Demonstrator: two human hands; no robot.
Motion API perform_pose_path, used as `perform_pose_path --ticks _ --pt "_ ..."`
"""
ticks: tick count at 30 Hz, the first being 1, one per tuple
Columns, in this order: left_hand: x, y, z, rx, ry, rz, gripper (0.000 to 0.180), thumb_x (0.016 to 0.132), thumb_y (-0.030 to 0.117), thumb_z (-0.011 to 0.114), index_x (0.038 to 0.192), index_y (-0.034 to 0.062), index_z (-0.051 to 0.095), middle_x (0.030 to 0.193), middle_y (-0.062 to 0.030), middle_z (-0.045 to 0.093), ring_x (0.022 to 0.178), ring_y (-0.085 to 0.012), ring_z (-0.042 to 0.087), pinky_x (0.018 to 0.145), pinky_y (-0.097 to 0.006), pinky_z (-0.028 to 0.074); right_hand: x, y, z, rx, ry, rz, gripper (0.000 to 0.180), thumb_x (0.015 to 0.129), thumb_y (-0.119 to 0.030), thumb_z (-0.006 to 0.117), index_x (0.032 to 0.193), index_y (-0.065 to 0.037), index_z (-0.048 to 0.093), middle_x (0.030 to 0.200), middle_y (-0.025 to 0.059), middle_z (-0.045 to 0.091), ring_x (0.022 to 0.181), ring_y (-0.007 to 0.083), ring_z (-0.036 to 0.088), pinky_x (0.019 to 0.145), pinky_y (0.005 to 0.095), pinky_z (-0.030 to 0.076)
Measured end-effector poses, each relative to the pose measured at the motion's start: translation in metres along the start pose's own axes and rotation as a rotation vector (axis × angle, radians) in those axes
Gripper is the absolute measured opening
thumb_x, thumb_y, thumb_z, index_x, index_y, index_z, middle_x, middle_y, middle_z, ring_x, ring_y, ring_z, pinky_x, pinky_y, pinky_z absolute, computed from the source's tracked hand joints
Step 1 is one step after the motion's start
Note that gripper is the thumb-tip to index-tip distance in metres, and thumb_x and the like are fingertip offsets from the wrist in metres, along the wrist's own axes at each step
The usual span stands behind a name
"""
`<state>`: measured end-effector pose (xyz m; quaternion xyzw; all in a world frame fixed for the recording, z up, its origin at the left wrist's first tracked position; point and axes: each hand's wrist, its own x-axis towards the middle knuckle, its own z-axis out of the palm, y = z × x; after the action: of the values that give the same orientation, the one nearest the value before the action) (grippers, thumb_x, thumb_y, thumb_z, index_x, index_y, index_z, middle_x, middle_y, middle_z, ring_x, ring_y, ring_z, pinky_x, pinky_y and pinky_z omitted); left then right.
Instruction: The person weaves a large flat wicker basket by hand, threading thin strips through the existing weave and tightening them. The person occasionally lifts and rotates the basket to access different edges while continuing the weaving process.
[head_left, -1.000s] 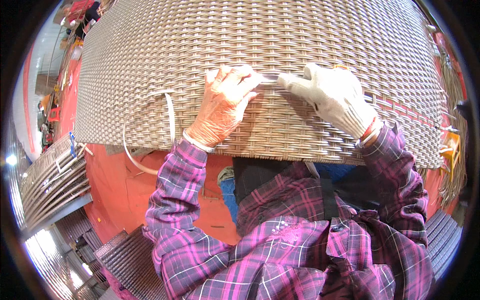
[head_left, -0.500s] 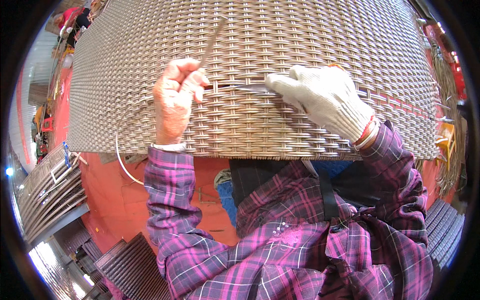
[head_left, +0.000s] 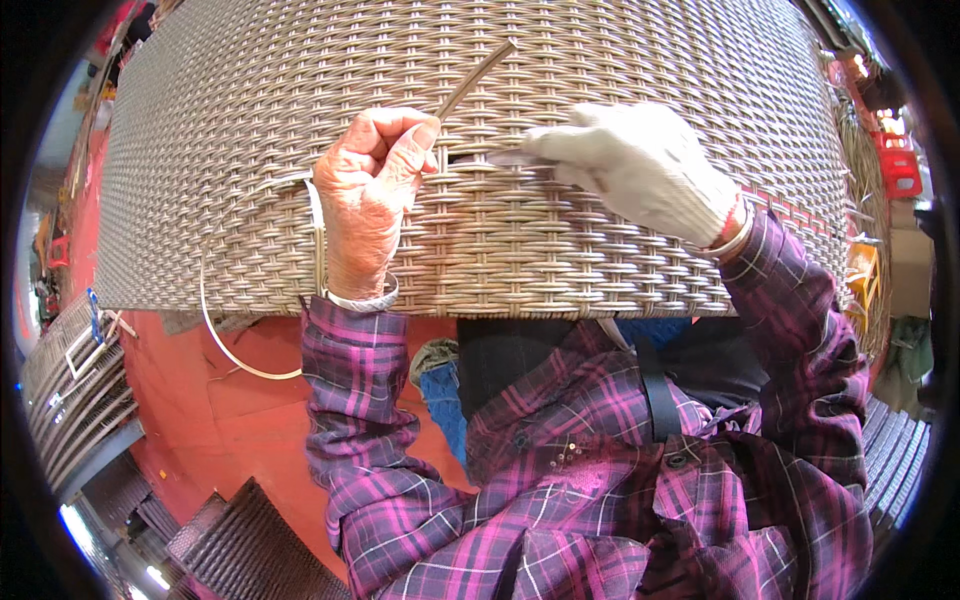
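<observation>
A wide panel of woven greyish-tan wicker (head_left: 560,260) lies in front of me. My bare left hand (head_left: 368,195) is closed over it, pinching a flat brown wicker strip (head_left: 478,78) between thumb and forefinger. The strip's free end sticks up to the right, and a long pale length (head_left: 232,355) loops down past the wrist and over the panel's near edge. My right hand (head_left: 645,170), in a white knit glove, grips a pointed metal blade (head_left: 512,158). Its tip points left, at a dark gap in the weave beside my left fingertips. The tool's handle is hidden in the glove.
Curved woven pieces (head_left: 85,385) are stacked at the left, above a dark ribbed panel (head_left: 250,545) on the red floor (head_left: 220,440). At the right stand a red stool (head_left: 897,165), a yellow crate (head_left: 862,280) and bundles of loose strands (head_left: 862,140).
The held strip's free end has swung to the right and down. My left hand has shifted slightly right, nearer the blade. The view has shifted a little.
</observation>
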<state>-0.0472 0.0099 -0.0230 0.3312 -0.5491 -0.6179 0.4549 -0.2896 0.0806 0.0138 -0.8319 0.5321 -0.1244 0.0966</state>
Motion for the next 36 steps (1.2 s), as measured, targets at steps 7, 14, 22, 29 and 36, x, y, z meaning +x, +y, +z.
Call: perform_pose_path --ticks 7,14,22,29,36 --pt "0.004 -0.006 -0.007 -0.186 0.096 0.018 0.006 0.091 0.008 0.070 0.094 0.0044 0.067 0.072 0.0024 0.061 0.060 -0.0016 0.051 0.052 -0.015 0.036 -0.010 0.002 0.020 0.430 0.101 0.182 0.026 0.085 -0.015 0.070 0.110 -0.005 0.070 0.101 0.0125 0.071 0.087 0.0257 0.070 0.076 0.0306 0.054" --pt "0.006 -0.003 -0.006 -0.066 0.081 0.019 0.008 0.088 0.009 0.073 0.093 0.0040 0.069 0.071 0.0040 0.060 0.061 -0.0011 0.049 0.052 -0.016 0.033 0.025 -0.014 0.030 0.232 0.148 0.102 0.017 0.083 -0.017 0.071 0.098 -0.009 0.067 0.081 0.0095 0.067 0.070 0.0278 0.066 0.064 0.0367 0.052" --pt "-0.014 0.033 -0.004 0.677 -0.036 0.036 0.004 0.086 0.005 0.073 0.086 0.0016 0.072 0.071 0.0031 0.064 0.063 -0.0029 0.054 0.055 -0.021 0.042 0.022 -0.011 0.038 0.257 0.140 0.118 0.019 0.084 -0.023 0.069 0.098 -0.011 0.065 0.084 0.0095 0.067 0.077 0.0306 0.067 0.065 0.0397 0.052" --pt "-0.013 0.047 -0.009 1.013 -0.062 -0.115 0.017 0.087 0.017 0.071 0.079 0.0023 0.069 0.063 -0.0019 0.064 0.056 -0.0071 0.055 0.052 -0.026 0.042 0.022 -0.005 0.048 0.306 0.253 0.048 0.015 0.087 -0.024 0.062 0.095 -0.012 0.062 0.081 0.0096 0.067 0.075 0.0310 0.067 0.063 0.0430 0.052" --pt "-0.009 0.038 0.000 1.160 -0.140 -0.044 0.024 0.087 0.022 0.070 0.071 0.0043 0.063 0.057 -0.0017 0.054 0.052 -0.0107 0.048 0.051 -0.029 0.038 0.024 -0.002 0.053 0.284 0.251 0.045 0.015 0.087 -0.025 0.061 0.096 -0.014 0.062 0.080 0.0098 0.066 0.078 0.0321 0.067 0.065 0.0437 0.051"
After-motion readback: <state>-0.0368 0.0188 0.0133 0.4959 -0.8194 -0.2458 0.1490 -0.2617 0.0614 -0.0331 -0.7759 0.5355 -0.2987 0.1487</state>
